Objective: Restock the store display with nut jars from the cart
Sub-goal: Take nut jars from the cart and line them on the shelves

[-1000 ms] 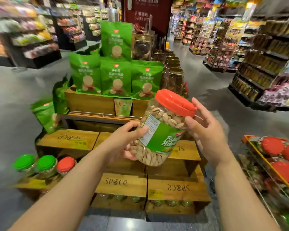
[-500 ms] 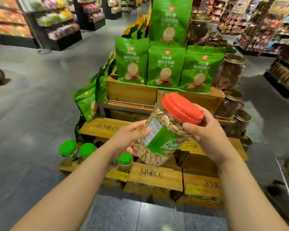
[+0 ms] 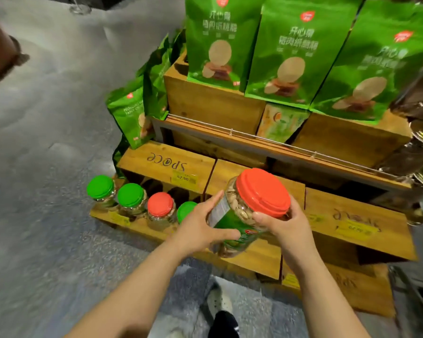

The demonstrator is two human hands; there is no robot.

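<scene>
Nut jar (image 3: 239, 215) tilted — red lid up-right; left hand (image 3: 198, 230), right hand (image 3: 286, 225) fingers gripping it.

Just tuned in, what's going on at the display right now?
A person holds a red-lidded pistachio jar in both hands: the left hand on its label side, the right hand under the lid. It is not yet set down and hangs over the wooden crates. Four jars already stand in the low row to the left.
</scene>
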